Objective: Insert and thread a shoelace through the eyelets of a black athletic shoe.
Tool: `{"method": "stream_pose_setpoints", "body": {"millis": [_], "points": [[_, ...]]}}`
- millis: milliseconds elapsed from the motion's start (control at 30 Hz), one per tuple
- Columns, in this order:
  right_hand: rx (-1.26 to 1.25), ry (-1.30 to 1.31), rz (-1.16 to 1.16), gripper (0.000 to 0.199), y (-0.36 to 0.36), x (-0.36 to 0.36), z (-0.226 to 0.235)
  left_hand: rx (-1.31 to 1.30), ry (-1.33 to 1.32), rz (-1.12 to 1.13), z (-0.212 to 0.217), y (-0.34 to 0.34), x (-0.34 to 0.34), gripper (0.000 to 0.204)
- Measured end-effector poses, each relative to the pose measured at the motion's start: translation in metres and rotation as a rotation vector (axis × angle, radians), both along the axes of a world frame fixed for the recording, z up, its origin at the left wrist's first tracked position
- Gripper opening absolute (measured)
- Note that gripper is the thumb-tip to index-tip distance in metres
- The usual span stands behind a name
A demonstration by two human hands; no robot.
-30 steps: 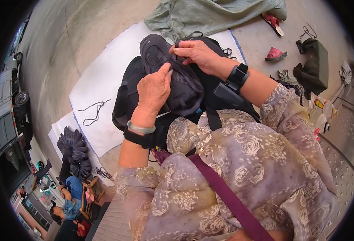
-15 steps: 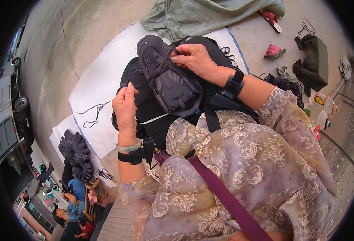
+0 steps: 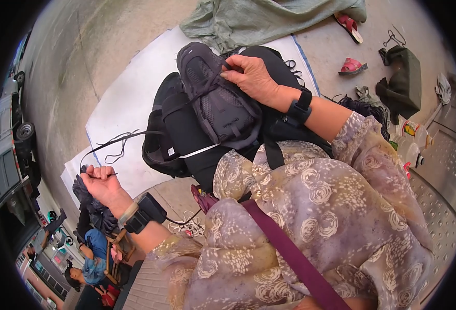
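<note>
Two hands worked one dark shoe (image 3: 218, 101), which lay sole-down on a black bag (image 3: 186, 139) across the person's lap, above a white sheet (image 3: 129, 98) spread on the concrete. A half second earlier the left hand (image 3: 99, 182) had been close beside the bag; in this frame it had swung far out to the person's left, fingers curled shut and pinching the end of a black lace (image 3: 122, 140). The lace now ran taut from that fist back to the shoe's upper, where before it had hung slack on the sheet. The right hand (image 3: 251, 77) had kept its place at the shoe's opening, its fingertips pressed together on the lacing near the tongue. By this reading, a length of lace had just been drawn through an eyelet and pulled tight, the right hand steadying the shoe against the pull. Red sandals (image 3: 353, 66) and a green cloth (image 3: 269, 18) lay well apart, beyond the sheet.
</note>
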State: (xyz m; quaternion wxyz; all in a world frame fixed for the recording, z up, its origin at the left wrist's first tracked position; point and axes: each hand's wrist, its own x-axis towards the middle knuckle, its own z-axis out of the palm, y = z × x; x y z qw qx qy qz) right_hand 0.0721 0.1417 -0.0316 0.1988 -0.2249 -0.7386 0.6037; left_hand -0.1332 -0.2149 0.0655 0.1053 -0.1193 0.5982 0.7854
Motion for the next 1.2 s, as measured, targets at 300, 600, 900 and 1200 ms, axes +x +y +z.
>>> {"method": "stream_pose_setpoints", "body": {"millis": [300,600,900,1200], "points": [[0.372,0.043,0.095,0.013,0.000,-0.005,0.004,0.543,-0.435,-0.541,-0.053,0.100,0.090,0.022],[0.155,-0.176,0.084,0.027,0.002,0.002,-0.003,0.251,-0.219,-0.429,-0.052,0.175,0.102,0.032],[0.622,0.149,0.210,0.028,-0.016,-0.001,0.040,0.115,-0.075,-0.357,-0.038,0.190,0.116,0.040],[0.910,0.006,0.404,0.035,-0.038,-0.007,0.044,0.228,-0.031,-0.426,-0.032,0.194,0.130,0.037]]}}
